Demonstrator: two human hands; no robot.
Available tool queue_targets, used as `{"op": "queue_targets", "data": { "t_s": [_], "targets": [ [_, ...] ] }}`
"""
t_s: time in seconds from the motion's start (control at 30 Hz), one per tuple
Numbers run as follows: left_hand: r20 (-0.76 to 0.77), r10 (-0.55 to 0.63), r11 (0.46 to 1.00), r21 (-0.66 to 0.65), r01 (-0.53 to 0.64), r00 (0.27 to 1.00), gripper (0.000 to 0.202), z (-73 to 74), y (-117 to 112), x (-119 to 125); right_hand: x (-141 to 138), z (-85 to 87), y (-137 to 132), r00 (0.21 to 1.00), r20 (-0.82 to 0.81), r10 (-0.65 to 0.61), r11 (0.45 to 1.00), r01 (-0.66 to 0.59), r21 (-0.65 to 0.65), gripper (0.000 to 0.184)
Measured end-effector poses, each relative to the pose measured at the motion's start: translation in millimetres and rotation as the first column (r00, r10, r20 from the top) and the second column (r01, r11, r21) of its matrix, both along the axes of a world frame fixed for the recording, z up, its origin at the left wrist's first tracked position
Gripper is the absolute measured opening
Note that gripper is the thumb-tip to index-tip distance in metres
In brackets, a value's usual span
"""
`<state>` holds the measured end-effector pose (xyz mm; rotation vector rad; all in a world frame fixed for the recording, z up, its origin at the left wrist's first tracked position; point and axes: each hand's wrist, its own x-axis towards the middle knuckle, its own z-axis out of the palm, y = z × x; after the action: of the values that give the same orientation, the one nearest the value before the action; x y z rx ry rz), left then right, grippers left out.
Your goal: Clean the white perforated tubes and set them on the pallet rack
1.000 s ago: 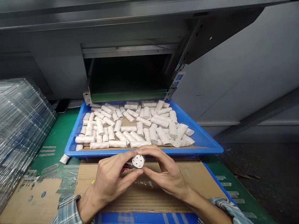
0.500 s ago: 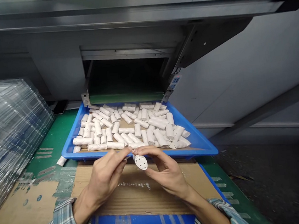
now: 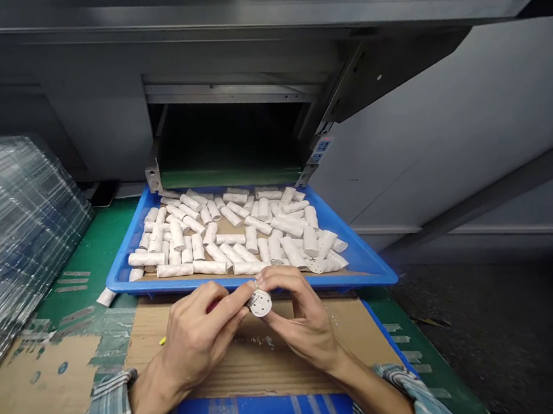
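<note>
Pinch on white cylinder, just off front edge of blue tray

Pinch white cylinder between thumb and fingers of right hand; grip closed on its sides, round end face turned toward camera and dotted with small dark holes. Hold it over cardboard sheet, just in front of tray's front edge. Bring fingertips of left hand to the cylinder's left side, index fingertip at its upper rim. Cannot tell full state of left grip: fingertips partly hidden behind one another. Note yellow bit just beside the left hand's outer side; cannot tell its nature.

Find many more cylinders in tray, lying at mixed angles, partly piled, from back edge to front edge. Find single loose cylinder on green desk, by tray's front left corner. See clear plastic stack along desk's left edge, flat dark object near tray's back left corner, second cardboard piece toward desk's front left corner. See green belt beyond tray's back edge, socket strip near its right end. Note tape strips near desk's right edge.
</note>
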<state>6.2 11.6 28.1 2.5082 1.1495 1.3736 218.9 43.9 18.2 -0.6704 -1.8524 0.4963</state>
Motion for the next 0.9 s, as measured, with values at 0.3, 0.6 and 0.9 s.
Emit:
{"op": "queue_targets", "data": {
  "t_s": [0.3, 0.6, 0.9],
  "targets": [
    [-0.037, 0.011, 1.000, -0.006, -0.011, 0.999, 0.036, 2.4, 0.0, -1.2, 0.5, 3.3, 0.4, 0.998, 0.019, -0.052, 0.997, 0.050, 0.064, 0.038],
    [-0.031, 0.000, 1.000, -0.012, 0.000, 1.000, 0.035, 2.2, -0.7, 0.4, -0.4, 1.5, -0.4, 0.998, 0.026, -0.061, 0.996, 0.059, 0.072, 0.039],
    [0.009, 0.015, 1.000, -0.018, -0.015, 1.000, 0.036, -1.1, -1.9, 3.1, -1.1, 0.8, -2.1, 0.994, 0.044, -0.096, 0.991, 0.091, 0.096, 0.041]
  ]
}}
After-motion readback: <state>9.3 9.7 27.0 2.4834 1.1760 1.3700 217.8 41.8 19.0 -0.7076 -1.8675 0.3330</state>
